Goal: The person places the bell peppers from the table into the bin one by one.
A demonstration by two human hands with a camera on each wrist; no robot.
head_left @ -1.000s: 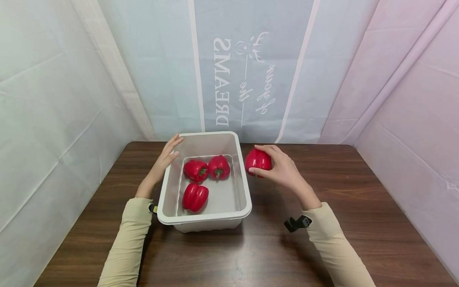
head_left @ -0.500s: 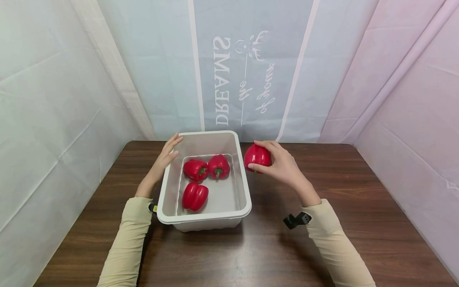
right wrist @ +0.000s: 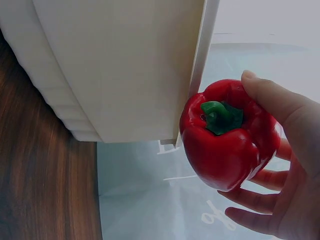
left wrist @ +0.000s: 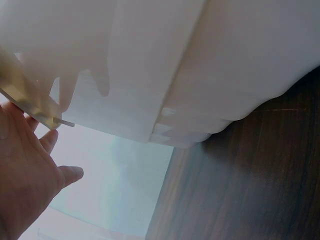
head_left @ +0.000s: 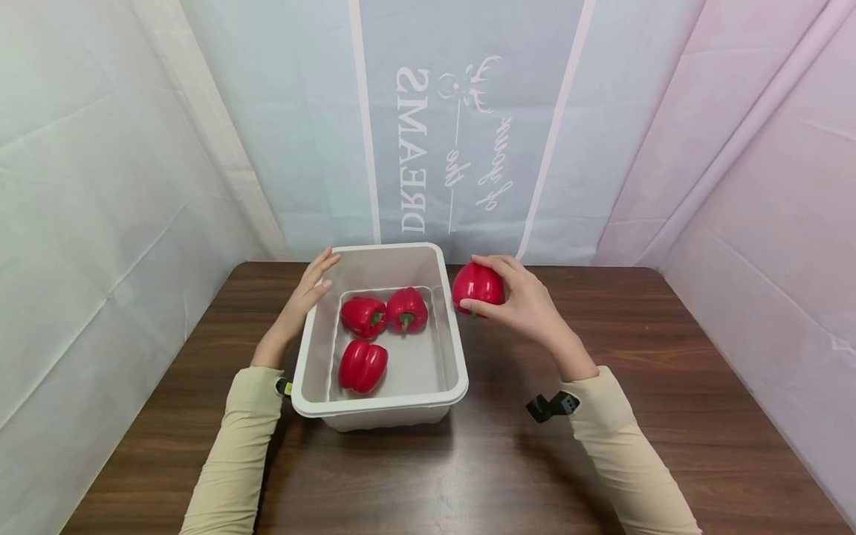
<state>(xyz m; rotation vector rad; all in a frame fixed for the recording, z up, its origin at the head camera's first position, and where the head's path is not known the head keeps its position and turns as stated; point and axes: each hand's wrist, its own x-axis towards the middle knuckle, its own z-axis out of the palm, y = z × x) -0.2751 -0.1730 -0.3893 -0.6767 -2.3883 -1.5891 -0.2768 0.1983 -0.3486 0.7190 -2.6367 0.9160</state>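
Note:
My right hand [head_left: 528, 305] grips a red bell pepper [head_left: 478, 288] between thumb and fingers, just right of the white bin's right rim. Its green stem [right wrist: 220, 117] shows in the right wrist view, with the pepper at rim height. The white plastic bin [head_left: 381, 408] holds three more red peppers: one at the back left [head_left: 364, 316], one at the back right [head_left: 406, 310] and one near the front [head_left: 362, 366]. My left hand [head_left: 304, 297] rests at the bin's left rim near the far corner, fingers extended. In the left wrist view this hand [left wrist: 30, 175] reaches up to the rim.
The bin stands on a dark wood table [head_left: 508, 475]. Behind the table hangs a pale blue curtain [head_left: 461, 148] with white mirrored lettering. White cloth walls [head_left: 769, 245] enclose both sides.
My right hand has raised the pepper slightly and moved it a little toward the bin's right rim. The left hand and the peppers in the bin have stayed in place.

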